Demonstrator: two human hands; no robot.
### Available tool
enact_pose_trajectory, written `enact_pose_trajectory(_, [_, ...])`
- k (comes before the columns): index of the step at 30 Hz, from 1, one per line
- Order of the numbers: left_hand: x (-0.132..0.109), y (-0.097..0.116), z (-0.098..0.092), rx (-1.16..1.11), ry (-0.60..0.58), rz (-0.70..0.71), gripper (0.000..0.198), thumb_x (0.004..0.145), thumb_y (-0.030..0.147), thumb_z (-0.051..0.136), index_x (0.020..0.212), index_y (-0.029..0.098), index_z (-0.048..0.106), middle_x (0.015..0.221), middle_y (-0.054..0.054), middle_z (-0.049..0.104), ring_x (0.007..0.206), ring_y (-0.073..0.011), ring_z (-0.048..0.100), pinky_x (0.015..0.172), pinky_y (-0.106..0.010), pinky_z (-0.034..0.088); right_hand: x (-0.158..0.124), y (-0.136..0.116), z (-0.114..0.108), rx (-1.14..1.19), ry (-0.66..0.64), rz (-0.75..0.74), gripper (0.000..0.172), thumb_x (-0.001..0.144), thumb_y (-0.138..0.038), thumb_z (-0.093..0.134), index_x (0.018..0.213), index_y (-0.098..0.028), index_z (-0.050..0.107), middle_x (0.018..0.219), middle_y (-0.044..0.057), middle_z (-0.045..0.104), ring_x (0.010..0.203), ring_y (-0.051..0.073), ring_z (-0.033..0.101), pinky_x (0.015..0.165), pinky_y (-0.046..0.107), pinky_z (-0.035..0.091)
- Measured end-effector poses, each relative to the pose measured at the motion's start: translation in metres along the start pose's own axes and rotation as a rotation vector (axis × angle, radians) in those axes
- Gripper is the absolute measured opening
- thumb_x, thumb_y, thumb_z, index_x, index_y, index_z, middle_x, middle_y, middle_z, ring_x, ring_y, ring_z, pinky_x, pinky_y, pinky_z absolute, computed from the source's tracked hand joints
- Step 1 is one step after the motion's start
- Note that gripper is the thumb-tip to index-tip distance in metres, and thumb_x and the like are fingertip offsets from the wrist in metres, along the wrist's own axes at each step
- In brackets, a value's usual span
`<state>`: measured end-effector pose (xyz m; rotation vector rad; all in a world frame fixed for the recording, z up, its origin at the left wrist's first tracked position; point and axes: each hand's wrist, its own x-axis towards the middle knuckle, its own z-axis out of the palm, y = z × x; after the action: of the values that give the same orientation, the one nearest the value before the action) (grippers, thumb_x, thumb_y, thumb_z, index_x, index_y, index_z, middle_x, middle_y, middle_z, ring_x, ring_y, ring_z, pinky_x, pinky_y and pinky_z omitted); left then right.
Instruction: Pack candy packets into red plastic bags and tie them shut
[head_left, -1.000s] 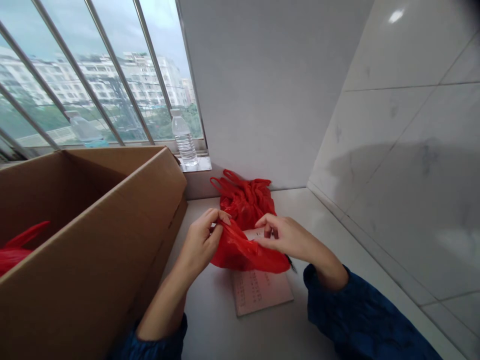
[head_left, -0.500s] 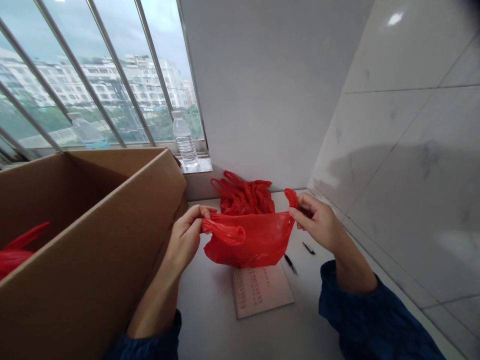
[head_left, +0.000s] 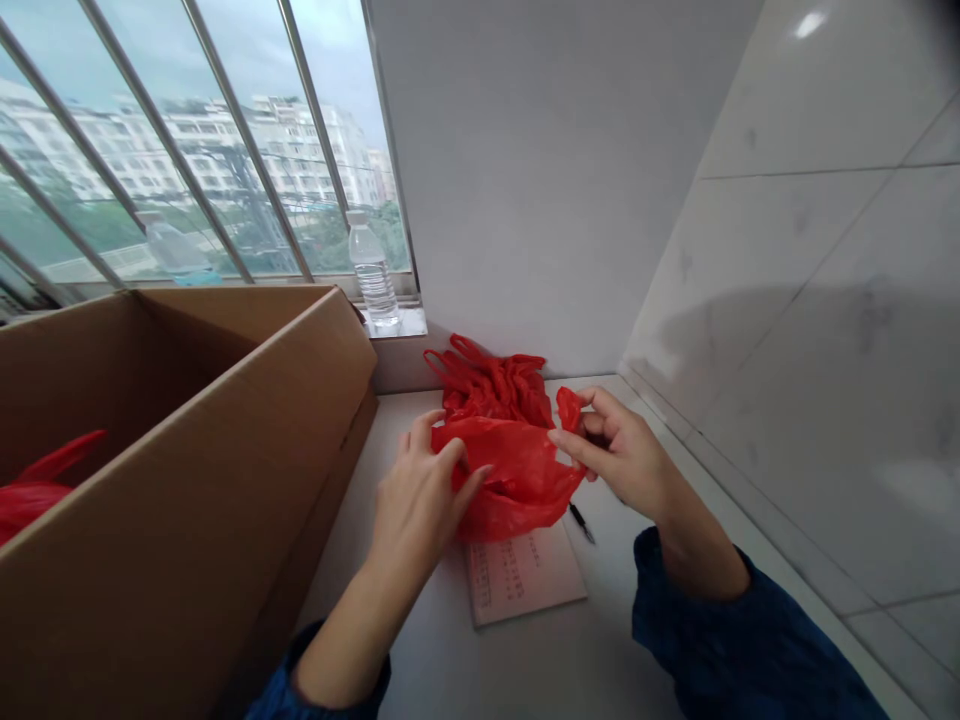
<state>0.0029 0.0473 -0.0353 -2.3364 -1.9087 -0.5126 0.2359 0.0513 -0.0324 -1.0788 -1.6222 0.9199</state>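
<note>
A thin red plastic bag hangs between my hands above a notebook, its mouth toward me and its sides crumpled. My right hand pinches the bag at its upper right, near a handle loop, with thumb and fingers together. On the bag's left side is my left hand. Its thumb and index finger are spread apart against the plastic, and its other fingertips are partly hidden. Just behind the bag, a bunched pile of red plastic bags lies against the wall.
A large open cardboard box stands at the left, with a red bag inside. Below the held bag lie a notebook with handwriting and a black pen. A clear bottle stands on the windowsill. A tiled wall borders the right.
My left hand has let go of the bag's left handle and moved right onto the bag, its fingers spreading. My right hand keeps its pinch and has shifted slightly left. The bag is more crumpled.
</note>
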Motion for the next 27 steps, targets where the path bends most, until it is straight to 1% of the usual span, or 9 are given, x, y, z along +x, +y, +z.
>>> enact_pose_trajectory(3, [0.003,-0.007,0.007,0.097,-0.147,-0.046,0.017,0.088,0.026,0.06,0.103,0.018,0.062,0.157,-0.017,0.028,0.12,-0.0338,0.059,0.072,-0.037,0.057,-0.001,-0.003,-0.003,-0.162,0.058,0.013,0.029,0.092,-0.044,0.06,0.114,-0.026,0.053,0.057,-0.009,0.054,0.047,0.01,0.048,0.046,0.022,0.037])
enact_pose_trajectory(6, [-0.001,-0.015,0.0,0.165,-0.332,-0.07,0.041,0.086,0.013,0.054,0.127,0.015,0.051,0.16,-0.027,0.018,0.103,-0.0327,0.069,0.074,-0.041,0.057,-0.003,-0.003,-0.012,-0.452,0.214,0.001,0.028,0.093,-0.035,0.058,0.119,-0.026,0.057,0.055,-0.009,0.054,0.046,0.011,0.048,0.05,0.025,0.038])
enact_pose_trajectory(9, [-0.01,-0.018,-0.009,0.156,-0.399,-0.012,0.055,0.084,0.012,0.052,0.138,0.018,0.04,0.16,-0.027,0.018,0.102,-0.0323,0.07,0.074,-0.04,0.056,-0.012,-0.008,-0.017,-0.773,0.358,-0.045,0.032,0.09,-0.028,0.061,0.122,-0.023,0.059,0.065,-0.004,0.064,0.052,0.015,0.055,0.054,0.028,0.041])
enact_pose_trajectory(14, [-0.027,-0.019,-0.004,0.093,-0.361,0.143,0.077,0.075,0.011,0.056,0.146,0.021,0.028,0.158,-0.023,0.027,0.106,-0.0321,0.068,0.071,-0.036,0.056,-0.041,-0.036,0.016,-0.786,0.56,-0.524,0.037,0.088,-0.02,0.066,0.124,-0.019,0.058,0.109,0.01,0.068,0.091,0.021,0.066,0.078,0.032,0.053])
enact_pose_trajectory(15, [-0.029,-0.019,-0.001,0.088,-0.342,0.166,0.077,0.074,0.01,0.055,0.146,0.022,0.029,0.157,-0.023,0.029,0.104,-0.0316,0.069,0.07,-0.036,0.056,-0.044,-0.039,0.027,-0.71,0.475,-0.618,0.032,0.089,-0.016,0.064,0.121,-0.019,0.059,0.107,0.009,0.069,0.095,0.02,0.066,0.084,0.032,0.053])
enact_pose_trajectory(17, [-0.032,-0.019,0.001,0.09,-0.318,0.198,0.072,0.076,0.007,0.05,0.144,0.022,0.031,0.155,-0.022,0.032,0.102,-0.0301,0.07,0.069,-0.035,0.056,-0.045,-0.038,0.049,-0.647,0.087,-0.621,0.021,0.093,-0.012,0.056,0.111,-0.02,0.064,0.101,0.006,0.072,0.091,0.017,0.068,0.082,0.028,0.054])
enact_pose_trajectory(20, [-0.032,-0.017,-0.003,0.135,-0.345,0.183,0.069,0.076,0.006,0.048,0.142,0.02,0.035,0.156,-0.022,0.031,0.104,-0.0308,0.07,0.07,-0.036,0.057,-0.031,-0.022,0.07,-0.889,-0.376,-0.152,0.019,0.092,-0.009,0.053,0.099,-0.015,0.069,0.093,0.009,0.075,0.083,0.023,0.072,0.074,0.034,0.057])
enact_pose_trajectory(23, [-0.029,-0.013,-0.011,0.174,-0.376,0.154,0.069,0.074,0.005,0.048,0.141,0.018,0.036,0.157,-0.023,0.03,0.11,-0.032,0.067,0.072,-0.036,0.057,-0.015,-0.003,0.072,-1.127,-0.432,0.253,0.028,0.082,-0.007,0.063,0.11,-0.009,0.068,0.1,0.018,0.074,0.091,0.035,0.072,0.075,0.044,0.057])
enact_pose_trajectory(27, [-0.029,-0.012,-0.018,0.183,-0.377,0.162,0.064,0.076,0.005,0.044,0.138,0.02,0.039,0.155,-0.019,0.035,0.108,-0.0289,0.068,0.066,-0.033,0.056,-0.014,0.003,0.063,-1.177,-0.376,0.276,0.055,0.073,-0.01,0.073,0.127,-0.012,0.061,0.112,0.019,0.071,0.099,0.039,0.07,0.077,0.048,0.057])
